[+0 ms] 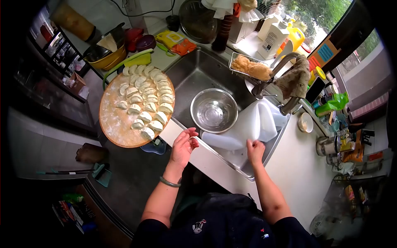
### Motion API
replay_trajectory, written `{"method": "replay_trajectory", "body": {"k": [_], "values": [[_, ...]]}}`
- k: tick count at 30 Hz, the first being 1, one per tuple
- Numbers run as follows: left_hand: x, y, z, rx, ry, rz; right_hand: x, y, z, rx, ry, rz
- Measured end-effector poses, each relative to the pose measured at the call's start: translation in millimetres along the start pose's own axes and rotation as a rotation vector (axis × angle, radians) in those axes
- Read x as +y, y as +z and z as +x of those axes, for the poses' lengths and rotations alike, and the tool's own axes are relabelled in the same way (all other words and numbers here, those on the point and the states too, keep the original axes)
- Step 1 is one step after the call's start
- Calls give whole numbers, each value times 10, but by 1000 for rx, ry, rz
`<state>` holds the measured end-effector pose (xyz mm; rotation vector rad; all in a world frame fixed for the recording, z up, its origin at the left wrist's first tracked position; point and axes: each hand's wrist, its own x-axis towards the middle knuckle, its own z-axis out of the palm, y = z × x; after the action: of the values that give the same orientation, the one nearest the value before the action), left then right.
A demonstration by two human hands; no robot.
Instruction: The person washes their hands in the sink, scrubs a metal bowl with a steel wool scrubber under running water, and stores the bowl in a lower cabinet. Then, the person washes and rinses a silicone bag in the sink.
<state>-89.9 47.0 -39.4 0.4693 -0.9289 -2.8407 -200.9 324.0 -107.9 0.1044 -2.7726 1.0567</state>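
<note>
My right hand is closed in a fist at the lower edge of a translucent white plastic sheet, which lies bent and folded in the right part of the sink. At the sink's front edge, my left hand hovers with its fingers loosely curled and apart, holding nothing. Beyond it a shiny metal bowl stands in the steel sink. Left of the sink, a round wooden board dusted with flour carries rows of dumplings.
A faucet with a cloth over it rises at the sink's right. Behind it, a wire rack holds sponge-like pieces. A small bowl sits on the right counter, near jars and packets. Bottles line the windowsill.
</note>
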Motion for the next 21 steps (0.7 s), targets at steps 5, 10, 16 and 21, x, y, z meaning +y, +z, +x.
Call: {"method": "replay_trajectory", "body": {"k": [5,10,16,21], "values": [[-203,281,175,-14,-93,77,383,-168,-697,-351,50,-414],[-503,546,511,-72,-193,185,507,-224,-289,-976,-141,-677],[-1293,793,1277,18,-314,-234,-195,-544,1453,219,-340,-49],[-1824,1052,1545,234,-400,-426,703,169,2260,612,-422,-79]]}}
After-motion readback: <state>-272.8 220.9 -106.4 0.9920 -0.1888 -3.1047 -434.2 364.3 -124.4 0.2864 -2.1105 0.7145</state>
